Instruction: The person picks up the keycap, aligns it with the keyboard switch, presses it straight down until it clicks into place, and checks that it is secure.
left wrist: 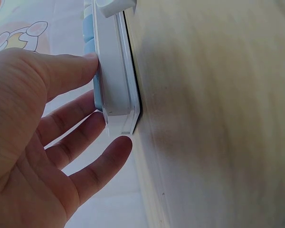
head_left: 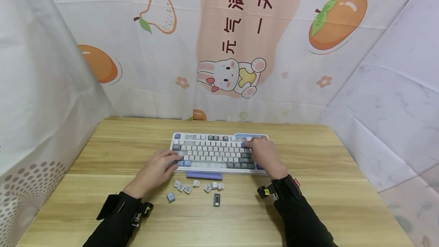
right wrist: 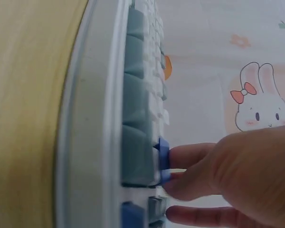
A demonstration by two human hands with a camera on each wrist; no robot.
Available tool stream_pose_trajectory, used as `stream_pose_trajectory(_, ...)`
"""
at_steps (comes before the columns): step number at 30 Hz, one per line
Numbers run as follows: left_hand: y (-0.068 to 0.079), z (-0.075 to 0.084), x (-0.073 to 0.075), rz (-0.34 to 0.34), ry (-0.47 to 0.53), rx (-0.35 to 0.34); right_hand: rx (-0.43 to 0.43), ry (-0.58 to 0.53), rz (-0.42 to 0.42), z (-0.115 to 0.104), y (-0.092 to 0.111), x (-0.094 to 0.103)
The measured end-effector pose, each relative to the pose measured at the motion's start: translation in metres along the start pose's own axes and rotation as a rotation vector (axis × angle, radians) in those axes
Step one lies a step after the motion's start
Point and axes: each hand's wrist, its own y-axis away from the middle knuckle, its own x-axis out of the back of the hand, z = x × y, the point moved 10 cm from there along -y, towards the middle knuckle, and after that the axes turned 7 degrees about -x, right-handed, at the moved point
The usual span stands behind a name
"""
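A white keyboard (head_left: 212, 154) with white, grey and blue keycaps lies on the wooden table. My left hand (head_left: 156, 172) is at its left end, fingers loosely bent. In the left wrist view the thumb of the left hand (left wrist: 33, 118) touches the keyboard's front edge (left wrist: 116, 76), and the other fingers reach around the corner. My right hand (head_left: 266, 154) is over the keyboard's upper right. Thumb and index finger of the right hand (right wrist: 247, 175) pinch a dark blue keycap (right wrist: 164, 154), which stands above the keys around it.
A purple bar (head_left: 204, 175) lies along the keyboard's front edge. Several loose white keycaps (head_left: 181, 187) are scattered before it, with a blue-grey keycap (head_left: 170, 197) and a small dark rectangular piece (head_left: 217, 200) nearer me. A printed curtain (head_left: 164, 64) hangs behind the table.
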Motion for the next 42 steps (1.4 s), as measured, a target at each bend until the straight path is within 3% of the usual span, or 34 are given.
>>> stream_pose_trajectory(7,0.0,-0.001,-0.002,-0.006,0.001,0.009,0.011,-0.173,0.037,0.007,-0.005,-0.003)
stream_pose_trajectory(14,-0.001,0.0,-0.002,-0.012,-0.003,0.008,0.005,-0.296,-0.038,0.02,-0.007,-0.019)
stream_pose_trajectory(23,0.0,-0.001,-0.001,-0.011,-0.003,0.018,0.048,-0.293,-0.006,0.015,-0.007,-0.012)
stream_pose_trajectory(28,-0.001,0.0,-0.002,-0.013,-0.007,0.012,0.024,-0.275,-0.01,0.017,-0.007,-0.01)
stream_pose_trajectory(42,-0.001,0.002,0.0,0.017,-0.006,-0.002,0.065,-0.08,-0.023,0.002,0.007,-0.002)
